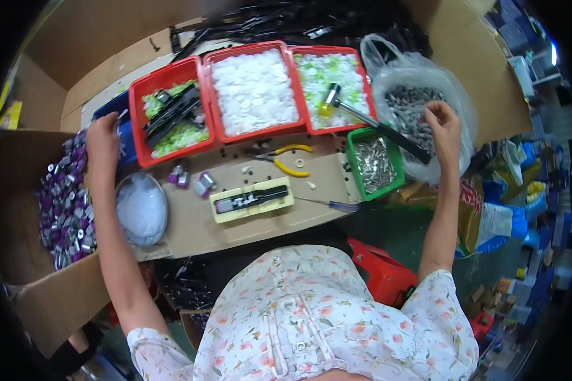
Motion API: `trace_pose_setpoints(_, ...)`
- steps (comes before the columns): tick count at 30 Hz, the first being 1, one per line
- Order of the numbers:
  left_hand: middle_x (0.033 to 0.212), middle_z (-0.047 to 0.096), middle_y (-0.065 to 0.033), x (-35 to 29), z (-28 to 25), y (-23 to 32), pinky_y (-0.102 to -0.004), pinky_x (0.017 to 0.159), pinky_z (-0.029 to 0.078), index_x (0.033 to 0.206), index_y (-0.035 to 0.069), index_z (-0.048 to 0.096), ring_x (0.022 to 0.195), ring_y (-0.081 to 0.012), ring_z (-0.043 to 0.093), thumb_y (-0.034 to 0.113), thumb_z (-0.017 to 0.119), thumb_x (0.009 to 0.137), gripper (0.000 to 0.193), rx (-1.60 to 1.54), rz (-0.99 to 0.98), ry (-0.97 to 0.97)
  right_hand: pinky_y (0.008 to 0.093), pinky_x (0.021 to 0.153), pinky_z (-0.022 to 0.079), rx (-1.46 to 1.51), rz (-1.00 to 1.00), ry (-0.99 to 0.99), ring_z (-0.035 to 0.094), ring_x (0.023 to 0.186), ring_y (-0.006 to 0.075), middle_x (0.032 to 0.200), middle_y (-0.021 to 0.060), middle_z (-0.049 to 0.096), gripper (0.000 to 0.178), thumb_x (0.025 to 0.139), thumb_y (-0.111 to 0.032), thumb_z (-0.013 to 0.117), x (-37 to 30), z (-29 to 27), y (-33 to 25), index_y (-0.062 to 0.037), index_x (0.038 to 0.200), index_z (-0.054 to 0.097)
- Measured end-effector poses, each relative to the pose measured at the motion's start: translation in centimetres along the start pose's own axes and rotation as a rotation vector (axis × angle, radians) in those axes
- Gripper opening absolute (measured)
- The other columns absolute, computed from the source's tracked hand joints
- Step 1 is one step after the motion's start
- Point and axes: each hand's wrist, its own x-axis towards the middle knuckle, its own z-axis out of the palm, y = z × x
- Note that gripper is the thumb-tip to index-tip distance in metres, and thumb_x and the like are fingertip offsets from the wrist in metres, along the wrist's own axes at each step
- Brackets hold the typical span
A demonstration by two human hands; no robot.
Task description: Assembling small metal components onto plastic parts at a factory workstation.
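Observation:
My left hand (pixel 103 136) is at the far left, over a blue bin (pixel 127 136) with small white pieces in it. Its fingers are closed, and a small white piece (pixel 123 114) shows at their tips. On the right, my right hand (pixel 446 127) is held over a clear plastic bag (pixel 467 120) of small grey metal parts (pixel 407 101). Thumb and fingers are pinched together there; what they hold, if anything, is too small to see. Between my arms a cream holder (pixel 254 213) lies on the cardboard, with a black part (pixel 251 198) set in it.
Red bins (pixel 254 130) of white and green pieces line the back; a hammer (pixel 375 120) rests across the right one. Pliers (pixel 283 159), a screwdriver (pixel 330 203), a green bin (pixel 370 192) of metal pins and a round bowl (pixel 141 209) lie nearer. Motors (pixel 67 203) fill a left carton.

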Motion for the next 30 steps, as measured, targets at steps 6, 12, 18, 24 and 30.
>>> trace_pose_setpoints(6,0.089,0.068,-0.0101,-4.5,-6.2,4.3,-0.0255,0.071,0.047,0.109,-0.004,0.067,0.076,-0.0138,0.060,0.006,0.063,0.092,0.020,-0.332,0.083,0.083,0.0238,0.070,0.050,-0.080,-0.023,-0.052,0.062,0.076,0.0099,0.085,0.0016,0.062,0.009,0.092,-0.009,0.062,0.5,-0.1,0.4,0.0000,0.095,0.062)
trace_pose_setpoints(12,0.077,0.068,-0.0129,-10.6,-10.3,7.7,-0.0268,0.059,0.047,0.096,-0.006,0.069,0.062,-0.0121,0.059,0.004,0.070,0.082,0.017,-0.489,-0.188,0.022,0.0263,0.064,0.045,-0.589,-0.074,-0.149,0.054,0.069,0.0088,0.078,0.0029,0.059,0.015,0.086,-0.011,0.068,0.5,-1.1,2.4,0.0003,0.094,0.061)
trace_pose_setpoints(18,0.077,0.064,-0.0156,-13.8,-11.5,6.9,-0.0364,0.062,0.049,0.087,-0.005,0.068,0.068,-0.0297,0.063,0.000,0.069,0.078,0.011,-0.330,-0.101,-0.092,0.0289,0.069,0.045,-0.668,-0.233,-0.249,0.053,0.073,0.0110,0.082,0.0048,0.060,0.016,0.088,-0.012,0.067,2.1,-1.6,5.2,0.0011,0.096,0.061)
trace_pose_setpoints(24,0.085,0.057,-0.0171,-14.4,-10.1,7.2,-0.0428,0.077,0.048,0.084,-0.003,0.065,0.089,-0.0336,0.057,-0.003,0.062,0.077,0.008,-0.107,0.092,-0.244,0.0226,0.068,0.042,-0.412,-0.165,-0.070,0.052,0.074,0.0082,0.084,0.0020,0.060,0.015,0.095,-0.013,0.061,1.2,-1.6,0.4,0.0013,0.098,0.062)
trace_pose_setpoints(30,0.084,0.057,-0.0173,-13.4,-11.3,8.2,-0.0423,0.075,0.047,0.085,-0.005,0.065,0.086,-0.0334,0.059,-0.004,0.062,0.078,0.008,-0.167,0.067,-0.215,0.0238,0.067,0.045,-0.141,-0.222,0.021,0.055,0.075,0.0081,0.087,0.0011,0.059,0.018,0.099,-0.008,0.055,-1.1,-0.6,-3.2,0.0000,0.113,0.061)
